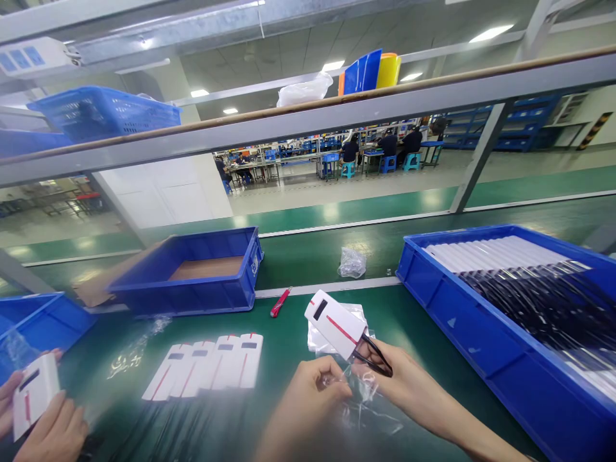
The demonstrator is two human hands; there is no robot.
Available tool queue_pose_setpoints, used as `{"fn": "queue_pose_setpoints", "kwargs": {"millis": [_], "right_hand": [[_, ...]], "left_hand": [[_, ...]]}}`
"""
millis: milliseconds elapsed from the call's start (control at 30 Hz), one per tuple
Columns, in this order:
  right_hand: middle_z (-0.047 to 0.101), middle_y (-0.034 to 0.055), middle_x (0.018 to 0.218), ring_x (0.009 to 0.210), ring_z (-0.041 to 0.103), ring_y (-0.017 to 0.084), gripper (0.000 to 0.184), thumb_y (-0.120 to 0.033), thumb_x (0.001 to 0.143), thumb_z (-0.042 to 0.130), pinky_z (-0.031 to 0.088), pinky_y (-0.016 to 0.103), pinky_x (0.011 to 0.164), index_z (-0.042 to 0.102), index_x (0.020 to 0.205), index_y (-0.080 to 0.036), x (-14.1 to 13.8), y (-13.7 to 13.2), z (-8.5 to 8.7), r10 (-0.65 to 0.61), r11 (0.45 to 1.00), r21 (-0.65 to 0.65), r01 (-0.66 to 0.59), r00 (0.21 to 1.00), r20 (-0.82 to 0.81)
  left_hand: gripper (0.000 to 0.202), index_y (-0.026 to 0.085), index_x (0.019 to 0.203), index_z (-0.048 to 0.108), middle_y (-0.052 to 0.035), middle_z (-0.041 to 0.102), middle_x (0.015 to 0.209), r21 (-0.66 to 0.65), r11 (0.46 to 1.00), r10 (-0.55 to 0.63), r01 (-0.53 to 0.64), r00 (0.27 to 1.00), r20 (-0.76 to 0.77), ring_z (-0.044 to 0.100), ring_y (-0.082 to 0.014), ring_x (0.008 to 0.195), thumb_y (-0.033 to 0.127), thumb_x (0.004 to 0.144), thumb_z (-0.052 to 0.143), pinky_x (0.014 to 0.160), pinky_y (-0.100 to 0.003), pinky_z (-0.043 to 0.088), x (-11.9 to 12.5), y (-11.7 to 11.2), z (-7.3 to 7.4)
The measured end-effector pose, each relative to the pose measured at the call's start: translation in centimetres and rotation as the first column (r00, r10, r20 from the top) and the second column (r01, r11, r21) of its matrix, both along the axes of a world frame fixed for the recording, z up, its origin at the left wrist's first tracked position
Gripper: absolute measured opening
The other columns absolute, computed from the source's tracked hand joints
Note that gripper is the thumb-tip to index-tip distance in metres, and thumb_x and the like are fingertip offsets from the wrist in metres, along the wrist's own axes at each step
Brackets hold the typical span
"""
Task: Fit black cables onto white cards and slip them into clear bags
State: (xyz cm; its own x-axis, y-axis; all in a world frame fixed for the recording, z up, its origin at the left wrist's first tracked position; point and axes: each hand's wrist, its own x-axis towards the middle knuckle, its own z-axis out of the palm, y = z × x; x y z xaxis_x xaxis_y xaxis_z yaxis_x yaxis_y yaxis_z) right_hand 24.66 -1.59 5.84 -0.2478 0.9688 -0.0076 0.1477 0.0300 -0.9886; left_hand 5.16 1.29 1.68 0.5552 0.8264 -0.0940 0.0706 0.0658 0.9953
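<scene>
My right hand (397,378) grips the black cable (378,359) of a white device (337,324), which has a dark window and a red stripe and tilts up to the left. A crumpled clear plastic bag (363,398) hangs between my hands. My left hand (312,401), slightly blurred, pinches the bag's edge. Behind the device lies a stack of flat clear bags (317,340) on the green table. To the left, several similar white devices (205,366) lie in a row, their black cables (178,427) trailing toward me.
At right stands a blue bin (462,350) filled with white devices and cables. A blue bin (192,301) with a brown bottom sits back left, near a red cutter (280,303). A co-worker's hands (58,423) hold another device at far left. An overhead shelf (308,119) crosses the view.
</scene>
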Motion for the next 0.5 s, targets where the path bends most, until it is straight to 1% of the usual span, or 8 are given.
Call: {"fn": "queue_pose_setpoints", "kwargs": {"millis": [67,167,233,300,367,433,467,500], "right_hand": [[0.071,0.0000,0.095,0.096,0.065,0.025,0.015,-0.028,0.089,0.065,0.051,0.029,0.085,0.067,0.102,-0.021,-0.2,-0.2,0.2,0.008,1.000,0.010,-0.008,1.000,0.022],[0.071,0.0005,0.094,0.095,0.064,0.025,0.015,-0.032,0.092,0.062,0.049,0.028,0.081,0.067,0.100,-0.020,-0.7,-0.4,0.4,-0.017,1.000,0.014,0.017,0.998,0.065],[0.070,0.0000,0.092,0.092,0.063,0.023,0.017,-0.036,0.093,0.062,0.048,0.027,0.078,0.066,0.097,-0.020,-0.6,-0.4,0.4,-0.021,1.000,0.015,0.019,0.996,0.089],[0.067,-0.0017,0.087,0.083,0.061,0.020,0.018,-0.039,0.092,0.064,0.047,0.025,0.071,0.064,0.093,-0.021,0.2,-0.5,0.4,-0.017,1.000,0.022,0.015,0.993,0.120],[0.060,-0.0040,0.074,0.069,0.056,0.016,0.022,-0.042,0.093,0.062,0.044,0.024,0.062,0.063,0.086,-0.022,1.8,-0.9,0.5,-0.064,0.997,0.064,0.052,0.975,0.211],[0.054,-0.0044,0.063,0.059,0.052,0.016,0.027,-0.046,0.095,0.057,0.041,0.025,0.054,0.065,0.083,-0.023,4.3,-1.7,0.6,-0.146,0.985,0.140,0.103,0.928,0.342],[0.056,-0.0030,0.062,0.058,0.055,0.018,0.030,-0.049,0.095,0.055,0.043,0.026,0.053,0.068,0.084,-0.024,5.7,-2.2,0.5,-0.186,0.977,0.174,0.124,0.895,0.405],[0.062,-0.0001,0.065,0.064,0.061,0.022,0.030,-0.051,0.093,0.056,0.047,0.028,0.056,0.071,0.090,-0.025,7.3,-2.9,0.3,-0.227,0.968,0.202,0.149,0.862,0.453]], "left_hand": [[0.018,0.016,0.075,0.060,0.0030,0.055,0.063,0.025,1.000,-0.012,0.011,0.999,0.034,0.046,-0.0106,0.057,0.031,0.082,0.067,0.056,-0.021,0.034,0.1,-0.1,0.4],[0.020,0.016,0.069,0.057,0.0032,0.053,0.063,0.092,0.995,0.030,-0.029,0.999,-0.016,0.044,-0.0103,0.061,0.026,0.081,0.069,0.058,-0.021,0.033,0.3,-0.3,1.0],[0.022,0.016,0.069,0.057,0.0031,0.054,0.061,0.068,0.997,0.031,-0.029,0.999,-0.029,0.044,-0.0099,0.058,0.028,0.084,0.067,0.056,-0.021,0.032,0.3,-0.4,1.0],[0.024,0.016,0.071,0.058,0.0026,0.055,0.060,0.027,0.999,0.019,-0.019,1.000,0.001,0.043,-0.0095,0.054,0.033,0.088,0.064,0.054,-0.022,0.031,0.1,-0.4,0.9],[0.027,0.015,0.071,0.060,0.0025,0.055,0.059,0.003,0.999,0.035,-0.035,0.999,0.024,0.041,-0.0089,0.053,0.036,0.087,0.065,0.054,-0.021,0.030,-0.2,-0.2,0.7],[0.028,0.015,0.071,0.061,0.0021,0.056,0.059,-0.007,0.999,0.052,-0.052,0.998,0.026,0.039,-0.0085,0.052,0.037,0.086,0.067,0.054,-0.021,0.030,-0.6,0.1,0.7],[0.028,0.015,0.070,0.061,0.0020,0.056,0.059,-0.015,0.998,0.059,-0.059,0.998,0.025,0.039,-0.0083,0.051,0.038,0.085,0.069,0.053,-0.021,0.030,-0.8,0.2,0.7],[0.029,0.015,0.070,0.061,0.0021,0.056,0.058,-0.022,0.998,0.062,-0.062,0.998,0.028,0.038,-0.0080,0.050,0.039,0.084,0.070,0.053,-0.021,0.030,-1.0,0.4,0.7]]}}
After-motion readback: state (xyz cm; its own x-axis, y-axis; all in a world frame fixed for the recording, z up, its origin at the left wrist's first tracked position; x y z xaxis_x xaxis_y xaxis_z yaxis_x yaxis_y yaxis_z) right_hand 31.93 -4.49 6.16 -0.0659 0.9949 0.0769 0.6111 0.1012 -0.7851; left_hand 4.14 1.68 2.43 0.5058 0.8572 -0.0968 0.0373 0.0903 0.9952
